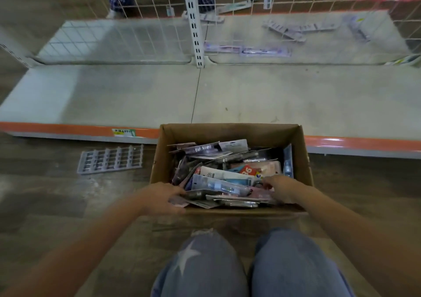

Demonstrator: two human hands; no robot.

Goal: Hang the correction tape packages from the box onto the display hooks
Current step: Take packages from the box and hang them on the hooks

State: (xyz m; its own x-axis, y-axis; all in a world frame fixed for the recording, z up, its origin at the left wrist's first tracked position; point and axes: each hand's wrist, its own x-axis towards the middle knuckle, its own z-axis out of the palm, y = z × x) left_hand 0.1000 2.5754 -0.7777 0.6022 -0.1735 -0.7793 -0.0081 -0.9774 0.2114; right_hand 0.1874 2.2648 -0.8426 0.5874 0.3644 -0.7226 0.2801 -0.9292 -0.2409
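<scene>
An open cardboard box (232,132) stands on the floor in front of my knees, filled with several loose blister packages of correction tape (218,182). My left hand (163,197) rests at the box's near left corner, fingers on a stack of flat packages there. My right hand (276,188) reaches into the near right side of the box, fingers curled on the packages. The wire display grid (239,3) rises behind the low shelf; no hooks are clearly visible on it.
A low grey shelf with an orange front edge (79,128) runs across ahead of the box. Several packages lie scattered on the far shelf (296,29). A flat plastic tray (110,160) lies on the floor left of the box. A white slotted upright (194,23) divides the grid.
</scene>
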